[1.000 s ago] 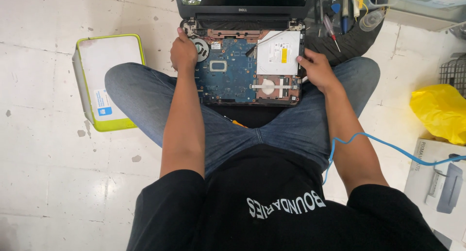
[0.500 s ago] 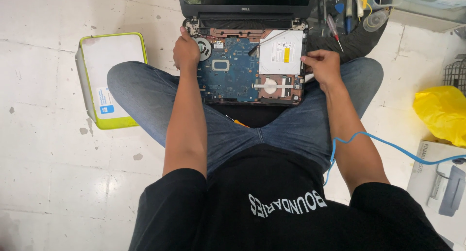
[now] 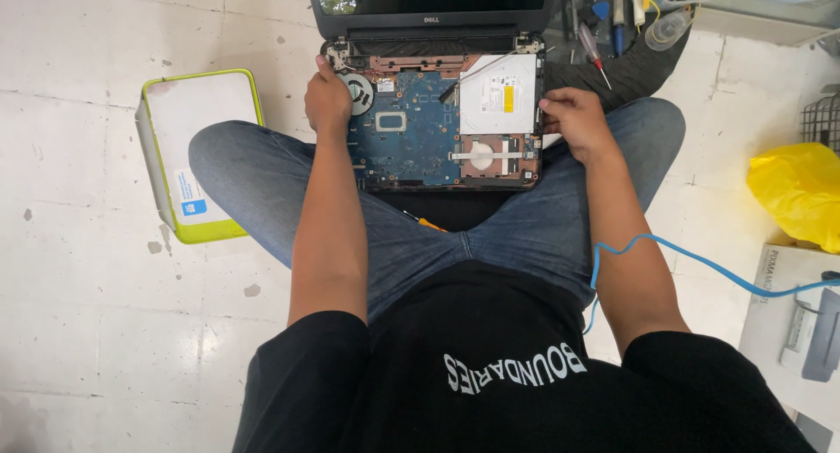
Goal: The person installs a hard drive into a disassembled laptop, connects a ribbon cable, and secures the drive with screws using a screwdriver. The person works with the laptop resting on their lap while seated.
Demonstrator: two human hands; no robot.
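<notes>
Right hand (image 3: 573, 120) pinching optical drive (image 3: 499, 94) edge, upper centre; left hand (image 3: 327, 98) curled near fan (image 3: 359, 91). Risk: skewed pull jams drive, flexes bare motherboard (image 3: 407, 138).

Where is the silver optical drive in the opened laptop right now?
In the head view, the silver optical drive sits in the laptop's upper right corner, beside the blue circuit board, with the right hand at its edge.

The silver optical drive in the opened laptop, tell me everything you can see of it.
The optical drive is a flat, square, silver metal-looking box with a white and yellow label on top. It lies level in the right rear corner of the opened laptop base, beside the blue circuit board. The right hand touches its right edge; the left hand rests across the base, away from it.
</notes>
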